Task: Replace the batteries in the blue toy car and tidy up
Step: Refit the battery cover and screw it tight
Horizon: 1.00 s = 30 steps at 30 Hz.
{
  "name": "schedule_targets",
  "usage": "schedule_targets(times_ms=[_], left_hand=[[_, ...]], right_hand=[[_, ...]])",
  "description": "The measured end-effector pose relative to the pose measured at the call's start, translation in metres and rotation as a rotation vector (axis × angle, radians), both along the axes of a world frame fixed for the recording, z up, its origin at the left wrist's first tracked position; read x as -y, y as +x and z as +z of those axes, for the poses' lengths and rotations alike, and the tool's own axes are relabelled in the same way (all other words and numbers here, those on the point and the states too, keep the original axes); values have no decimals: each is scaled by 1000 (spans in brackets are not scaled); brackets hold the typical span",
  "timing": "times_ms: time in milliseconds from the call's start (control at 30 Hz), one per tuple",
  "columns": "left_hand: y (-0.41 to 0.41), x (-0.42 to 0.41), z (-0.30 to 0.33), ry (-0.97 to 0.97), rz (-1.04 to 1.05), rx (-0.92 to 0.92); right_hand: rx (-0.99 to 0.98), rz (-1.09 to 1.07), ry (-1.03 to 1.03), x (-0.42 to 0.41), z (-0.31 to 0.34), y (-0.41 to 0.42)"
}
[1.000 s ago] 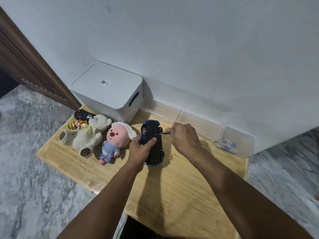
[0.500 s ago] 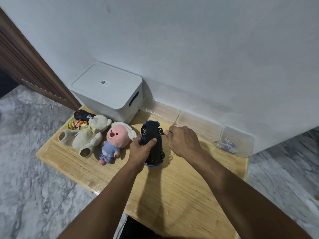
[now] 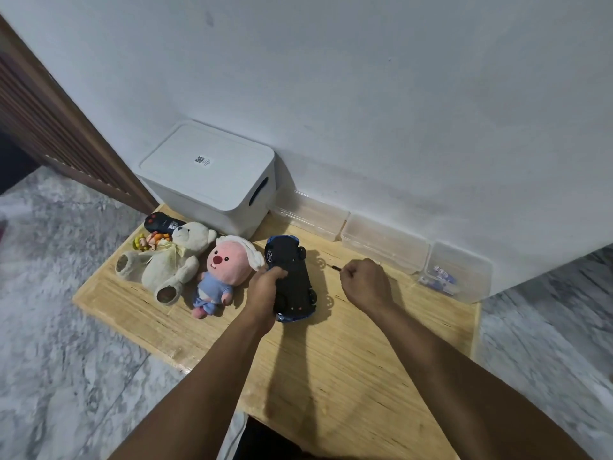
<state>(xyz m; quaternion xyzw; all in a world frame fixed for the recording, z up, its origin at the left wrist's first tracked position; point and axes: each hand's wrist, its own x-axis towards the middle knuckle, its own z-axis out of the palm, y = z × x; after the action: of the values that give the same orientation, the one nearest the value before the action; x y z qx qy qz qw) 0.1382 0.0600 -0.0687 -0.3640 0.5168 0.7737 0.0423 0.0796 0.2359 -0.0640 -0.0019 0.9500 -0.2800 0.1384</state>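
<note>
The blue toy car [image 3: 293,277] lies upside down on the wooden table [image 3: 331,360], its black underside facing up. My left hand [image 3: 265,290] grips its left side. My right hand [image 3: 366,282] is closed around a small screwdriver [image 3: 334,267], whose dark tip sticks out leftward, a short gap right of the car. Against the wall on the right a clear box [image 3: 459,272] holds blue-and-white batteries [image 3: 442,277].
A white lidded bin [image 3: 212,180] stands at the back left. In front of it lie a cream teddy bear [image 3: 169,260], a pink plush [image 3: 222,270], a small doll [image 3: 147,241] and a black remote [image 3: 162,223]. Two more clear boxes [image 3: 381,242] line the wall.
My right hand has pulled the screwdriver away from the car's underside and moved right. My left hand still holds the car in the same place.
</note>
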Motion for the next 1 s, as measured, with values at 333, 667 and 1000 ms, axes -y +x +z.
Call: schedule_targets(times_ms=[333, 667, 1000], left_hand=[[-1, 1, 9, 197, 42, 1], [-3, 3, 2, 164, 22, 27], [-7, 3, 1, 114, 10, 31]], right_hand=[[36, -149, 48, -1, -19, 0], [86, -95, 113, -2, -25, 1], [36, -143, 34, -2, -31, 2]])
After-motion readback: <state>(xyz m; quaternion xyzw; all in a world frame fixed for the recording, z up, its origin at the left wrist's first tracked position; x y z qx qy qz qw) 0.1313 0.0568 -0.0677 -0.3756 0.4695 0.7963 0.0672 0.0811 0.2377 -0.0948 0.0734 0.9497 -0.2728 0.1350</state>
